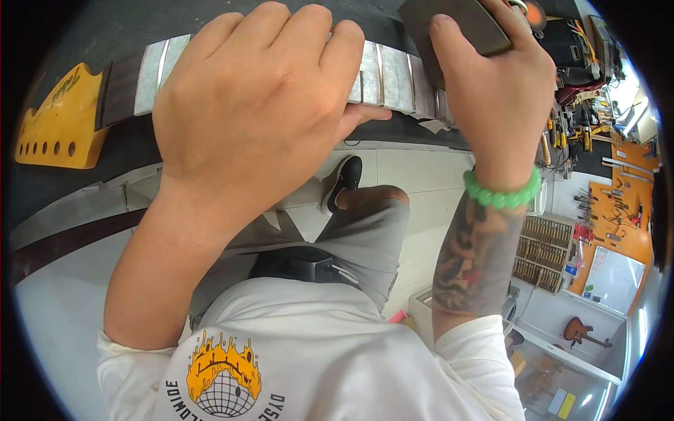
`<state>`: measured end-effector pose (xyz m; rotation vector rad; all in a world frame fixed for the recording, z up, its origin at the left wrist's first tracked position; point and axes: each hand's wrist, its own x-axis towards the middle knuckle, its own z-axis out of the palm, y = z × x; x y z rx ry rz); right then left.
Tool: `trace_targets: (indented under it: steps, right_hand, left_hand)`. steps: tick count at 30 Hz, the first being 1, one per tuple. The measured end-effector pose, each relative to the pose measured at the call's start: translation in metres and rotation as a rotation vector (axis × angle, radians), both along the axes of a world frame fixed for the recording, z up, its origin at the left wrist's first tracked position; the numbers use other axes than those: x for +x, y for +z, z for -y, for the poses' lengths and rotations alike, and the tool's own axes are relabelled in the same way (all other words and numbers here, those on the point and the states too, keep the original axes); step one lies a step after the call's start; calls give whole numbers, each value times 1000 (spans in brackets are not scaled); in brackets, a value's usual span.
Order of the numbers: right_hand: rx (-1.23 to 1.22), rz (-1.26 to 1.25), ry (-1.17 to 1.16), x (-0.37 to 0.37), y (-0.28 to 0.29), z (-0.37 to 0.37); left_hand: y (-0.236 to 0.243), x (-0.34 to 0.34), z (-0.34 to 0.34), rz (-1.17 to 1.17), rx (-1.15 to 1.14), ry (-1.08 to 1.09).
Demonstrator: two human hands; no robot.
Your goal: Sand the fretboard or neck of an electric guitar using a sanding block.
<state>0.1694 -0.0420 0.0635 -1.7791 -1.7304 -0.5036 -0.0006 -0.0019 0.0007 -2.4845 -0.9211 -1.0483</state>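
A guitar neck (395,76) lies across the far part of the view, its yellow headstock (63,126) at the far left. Pale strips cover the fingerboard between bare metal frets. My left hand (256,95) is wrapped over the neck's middle, back of the hand up, with a fingertip showing beneath the near edge. In my right hand (495,88) is a dark grey rectangular block (460,24), gripped with the thumb along its near side. The block rests at or just above the neck's right end; contact is hidden.
The neck lies over a dark workbench (133,151) whose near edge runs below it. Tools and cables crowd the bench at right. An orange tool board (614,210), a drawer rack (540,252) and a small brown guitar (579,330) stand further right.
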Motion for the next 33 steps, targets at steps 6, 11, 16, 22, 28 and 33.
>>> trace_targets:
  steps: [6, 11, 16, 22, 28, 33]
  right_hand:
    - [290, -279, 27, -4, -52, 80]
    - [187, -125, -17, -10, -39, 64]
    - [160, -97, 78, -2, 0, 2]
    - [222, -93, 58, -6, -55, 107]
    - [156, -120, -12, -11, -12, 109]
    - [183, -219, -133, 11, -35, 145]
  left_hand:
    - [-8, -2, 2, -1, -98, -11]
    - [-6, -4, 0, -1, -138, -25]
    - [0, -3, 0, -43, -103, -4]
    - [-3, -2, 3, -54, -107, -1]
    - [0, 0, -1, -22, -38, -15]
    - [4, -2, 6, -87, -65, -21]
